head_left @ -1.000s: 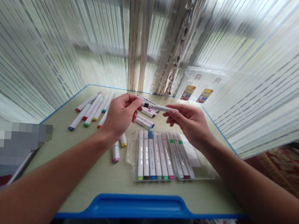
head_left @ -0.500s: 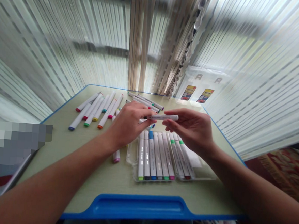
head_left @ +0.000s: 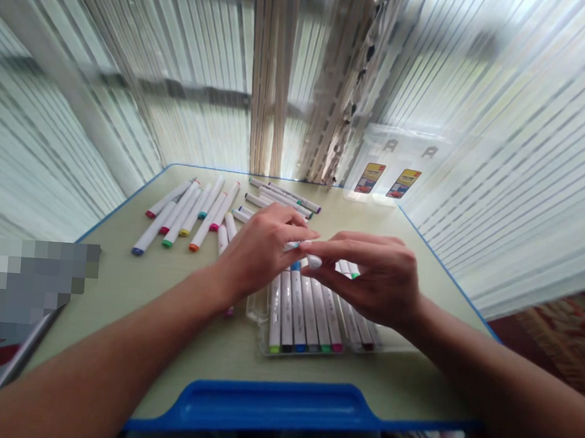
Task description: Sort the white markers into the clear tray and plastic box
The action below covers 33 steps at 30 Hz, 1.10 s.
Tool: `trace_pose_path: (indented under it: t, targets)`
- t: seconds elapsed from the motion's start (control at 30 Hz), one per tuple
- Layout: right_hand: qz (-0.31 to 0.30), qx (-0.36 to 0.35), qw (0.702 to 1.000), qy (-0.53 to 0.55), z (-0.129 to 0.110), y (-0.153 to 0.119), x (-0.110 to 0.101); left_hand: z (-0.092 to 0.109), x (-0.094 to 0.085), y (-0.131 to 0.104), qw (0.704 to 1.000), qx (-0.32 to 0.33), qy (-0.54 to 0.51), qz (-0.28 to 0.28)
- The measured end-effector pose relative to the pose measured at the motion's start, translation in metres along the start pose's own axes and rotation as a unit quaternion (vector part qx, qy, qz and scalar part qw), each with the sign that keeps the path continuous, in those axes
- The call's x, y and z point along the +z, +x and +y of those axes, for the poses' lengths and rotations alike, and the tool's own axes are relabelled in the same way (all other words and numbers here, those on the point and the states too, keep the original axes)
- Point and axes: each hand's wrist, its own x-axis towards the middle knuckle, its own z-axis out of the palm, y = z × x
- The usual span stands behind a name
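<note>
A white marker (head_left: 314,262) is pinched between the thumb and forefinger of my right hand (head_left: 379,265), its rounded end toward me. Beside it, my left hand (head_left: 265,244) has its fingers closed; a bit of a white pen shows at its fingertips, partly hidden. The two hands meet above a clear plastic case (head_left: 300,355), where several white markers (head_left: 313,314) with coloured ends lie side by side. Left of my left hand, several loose markers (head_left: 205,221) are spread out. More pens (head_left: 289,195) lie behind my hands.
The pale desk (head_left: 178,344) has a blue edge and a blue front tray (head_left: 274,402). An upright clear case (head_left: 386,165) with two labels stands at the back right, before string curtains (head_left: 203,126). A blurred-out object (head_left: 17,286) is at the left.
The marker that spanned both hands now points toward me in my right hand. My right hand has moved left and slightly down, close against my left fingers.
</note>
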Motion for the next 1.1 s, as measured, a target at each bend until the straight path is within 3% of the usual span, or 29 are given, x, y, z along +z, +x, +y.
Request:
trace_pose_path:
  t: [0.3,0.47,0.67,1.1]
  targets:
    - [0.012,-0.004,1.0,-0.023,0.001,-0.002,-0.001,0.003,0.0,0.0,1.0,0.003,-0.002,-0.006]
    - [0.073,0.073,0.995,-0.017,0.004,-0.005,0.0,0.003,-0.002,0.001,1.0,-0.01,0.011,-0.017]
    - [0.162,0.208,0.96,0.097,0.011,0.0,0.001,0.003,-0.003,0.001,1.0,-0.022,0.01,0.001]
    - [0.185,0.259,0.932,0.173,0.025,0.002,-0.003,0.01,-0.008,0.001,0.995,-0.092,-0.031,0.002]
